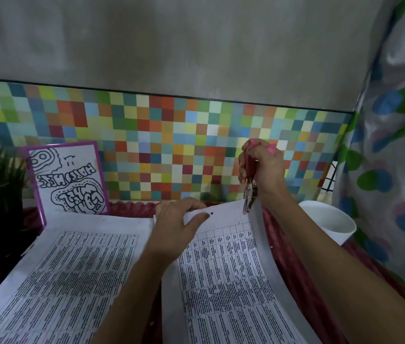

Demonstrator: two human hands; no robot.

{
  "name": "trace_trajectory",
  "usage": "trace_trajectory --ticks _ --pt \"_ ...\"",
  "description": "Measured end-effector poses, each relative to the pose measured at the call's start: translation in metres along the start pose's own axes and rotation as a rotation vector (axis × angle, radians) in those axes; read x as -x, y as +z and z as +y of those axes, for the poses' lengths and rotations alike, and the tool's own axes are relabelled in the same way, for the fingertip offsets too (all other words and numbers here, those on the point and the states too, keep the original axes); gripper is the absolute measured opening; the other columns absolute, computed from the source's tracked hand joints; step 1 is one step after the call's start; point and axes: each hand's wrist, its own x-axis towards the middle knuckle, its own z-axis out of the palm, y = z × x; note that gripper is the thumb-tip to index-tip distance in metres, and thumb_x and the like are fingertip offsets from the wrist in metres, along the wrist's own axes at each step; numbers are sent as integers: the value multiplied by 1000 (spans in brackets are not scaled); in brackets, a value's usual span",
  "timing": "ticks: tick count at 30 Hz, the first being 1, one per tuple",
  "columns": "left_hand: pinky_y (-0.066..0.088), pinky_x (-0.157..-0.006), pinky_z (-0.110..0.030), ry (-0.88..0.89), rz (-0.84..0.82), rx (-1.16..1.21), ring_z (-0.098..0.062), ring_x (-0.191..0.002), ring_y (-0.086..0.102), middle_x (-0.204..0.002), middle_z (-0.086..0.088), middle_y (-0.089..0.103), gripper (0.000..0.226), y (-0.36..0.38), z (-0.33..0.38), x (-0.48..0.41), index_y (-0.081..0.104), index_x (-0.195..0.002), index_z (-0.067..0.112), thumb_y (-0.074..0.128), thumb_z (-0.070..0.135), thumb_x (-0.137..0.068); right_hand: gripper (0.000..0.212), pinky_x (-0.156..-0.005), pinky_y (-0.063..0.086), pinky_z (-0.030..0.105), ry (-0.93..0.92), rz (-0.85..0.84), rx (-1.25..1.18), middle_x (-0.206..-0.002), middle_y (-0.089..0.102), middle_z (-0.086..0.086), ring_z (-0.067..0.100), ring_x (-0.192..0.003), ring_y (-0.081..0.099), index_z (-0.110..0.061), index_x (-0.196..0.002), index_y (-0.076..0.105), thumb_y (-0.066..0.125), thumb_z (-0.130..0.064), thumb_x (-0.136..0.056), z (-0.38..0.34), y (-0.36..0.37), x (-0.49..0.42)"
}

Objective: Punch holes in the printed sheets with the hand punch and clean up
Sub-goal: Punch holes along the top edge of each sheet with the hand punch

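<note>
Head view — right grip (263, 167) raised, squeezing punch (250, 194), left grip (176, 219) pinching sheet (226, 269)

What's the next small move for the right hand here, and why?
Probably squeeze the hand punch: the right hand grips its pink handles with the head at the far edge of the right sheet, the left hand holds that edge, and only one hole shows there.
</note>
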Motion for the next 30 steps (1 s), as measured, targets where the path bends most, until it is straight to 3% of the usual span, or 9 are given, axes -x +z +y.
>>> trace_trajectory --ticks 3,6,8,11,17,22,26,30 --pt "42 -98 -45 23 2 -26 -14 -103 59 -97 26 67 22 -3 2 0 66 -96 39 57 54 -84 9 -42 37 26 -23 18 -17 -55 50 10 20 -38 39 -6 -77 54 46 -10 -76 0 1 1" --pt "12 -106 -30 133 83 -259 -6 -105 55 -106 21 64 17 -4 17 7 63 -106 34 58 41 -92 8 -41 37 25 -39 37 -23 -57 49 12 20 -38 40 -6 -77 54 48 -11 -77 1 0 1" --pt "4 -110 -34 189 93 -413 -6 -111 54 -115 17 62 24 2 37 6 59 -117 31 53 41 -95 8 -40 37 24 -57 50 -29 -57 49 13 19 -37 40 -5 -78 54 48 -10 -78 0 -1 -1" --pt "8 -114 -46 226 60 -477 -7 -110 58 -116 14 65 26 24 66 -6 59 -119 30 48 40 -98 10 -40 38 24 -78 49 -16 -58 49 13 20 -38 40 -2 -79 54 48 -10 -79 0 -2 -3" --pt "17 -107 -39 168 41 -332 -4 -92 61 -99 15 70 11 44 68 -20 63 -102 33 52 34 -98 10 -41 35 28 -78 67 -32 -54 47 13 20 -40 38 -9 -71 54 50 -10 -80 1 -1 -2" --pt "14 -97 -28 158 -23 -303 -6 -92 59 -100 14 69 16 43 63 -18 65 -101 25 51 31 -99 17 -38 33 27 -68 117 -29 -51 46 10 20 -39 37 -13 -67 54 50 -6 -82 4 -1 5" --pt "17 -95 -28 169 -55 -275 -6 -91 59 -100 12 68 17 46 61 -18 64 -102 23 50 30 -99 28 -38 32 28 -50 181 -13 -49 46 5 19 -38 35 -12 -65 52 49 3 -88 5 -3 5" --pt "26 -97 -32 153 -62 -284 -11 -93 57 -100 10 68 18 47 60 -23 64 -103 24 50 34 -98 18 -38 34 26 -31 195 -53 -51 47 9 20 -38 37 -8 -69 53 50 0 -85 4 -5 4"
